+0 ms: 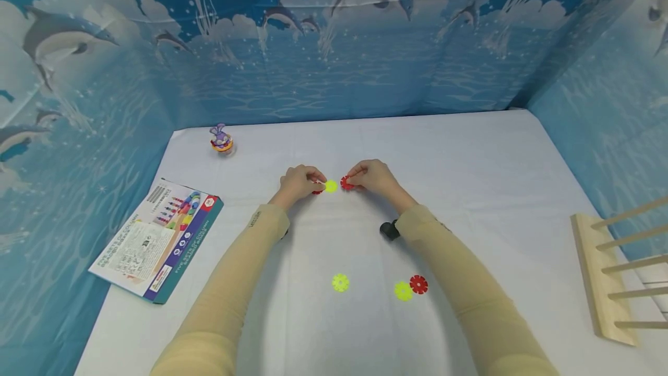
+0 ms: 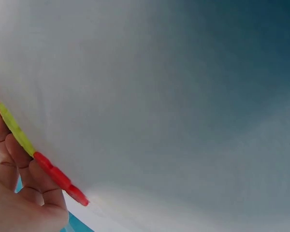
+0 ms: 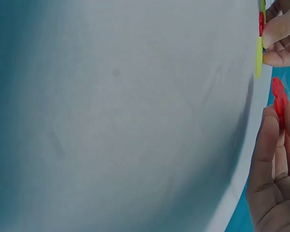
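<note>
My left hand (image 1: pixel 300 183) pinches a red notched disc (image 1: pixel 317 188), partly covered by the fingers. A yellow disc (image 1: pixel 331 186) is joined to its right side. The left wrist view shows a red disc (image 2: pixel 60 177) and a yellow disc (image 2: pixel 17 129) linked edge to edge along the fingers. My right hand (image 1: pixel 377 179) pinches another red disc (image 1: pixel 346 183) between thumb and fingertips. In the right wrist view this red disc (image 3: pixel 279 96) points toward the yellow disc (image 3: pixel 258 57) at the left hand, with a small gap between them.
Nearer the front of the white table (image 1: pixel 480 190) lie a single yellow disc (image 1: pixel 340 282) and a yellow disc (image 1: pixel 403 290) against a red one (image 1: pixel 418 284). A boxed set (image 1: pixel 156 242) lies left, a small purple toy (image 1: pixel 221 139) stands behind it, and a wooden peg rack (image 1: pixel 605 283) is right.
</note>
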`<state>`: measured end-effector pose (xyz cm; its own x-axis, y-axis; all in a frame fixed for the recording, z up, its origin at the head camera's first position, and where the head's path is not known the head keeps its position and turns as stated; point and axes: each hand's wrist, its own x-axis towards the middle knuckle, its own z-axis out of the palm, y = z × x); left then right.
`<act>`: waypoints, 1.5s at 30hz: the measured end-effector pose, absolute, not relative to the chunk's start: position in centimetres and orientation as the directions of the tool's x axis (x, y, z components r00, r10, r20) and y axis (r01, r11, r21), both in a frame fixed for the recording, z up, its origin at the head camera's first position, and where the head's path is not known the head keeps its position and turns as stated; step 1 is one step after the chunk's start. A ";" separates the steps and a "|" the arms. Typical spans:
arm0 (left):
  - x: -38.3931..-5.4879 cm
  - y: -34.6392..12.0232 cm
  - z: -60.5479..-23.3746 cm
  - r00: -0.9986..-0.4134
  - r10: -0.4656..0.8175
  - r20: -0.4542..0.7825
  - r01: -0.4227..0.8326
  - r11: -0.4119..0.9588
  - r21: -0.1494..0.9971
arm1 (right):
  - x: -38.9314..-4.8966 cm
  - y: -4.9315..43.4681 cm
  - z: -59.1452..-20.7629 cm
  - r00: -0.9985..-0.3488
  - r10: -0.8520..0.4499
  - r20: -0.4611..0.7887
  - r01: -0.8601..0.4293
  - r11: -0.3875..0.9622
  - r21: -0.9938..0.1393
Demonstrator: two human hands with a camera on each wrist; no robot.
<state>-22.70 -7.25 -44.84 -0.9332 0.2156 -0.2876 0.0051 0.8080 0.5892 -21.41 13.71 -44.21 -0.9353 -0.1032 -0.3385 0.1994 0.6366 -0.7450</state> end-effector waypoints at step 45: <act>-23.1 -7.3 -45.1 -0.923 0.223 -0.314 0.002 0.818 0.575 | -21.8 11.8 -44.7 -0.946 -0.022 -0.324 0.206 0.731 -0.651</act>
<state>-23.12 -7.25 -45.13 -0.9230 0.2229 -0.3136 0.0021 0.8179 0.5753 -21.81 11.81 -44.69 -0.9458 -0.0219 -0.3240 0.2060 0.7308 -0.6507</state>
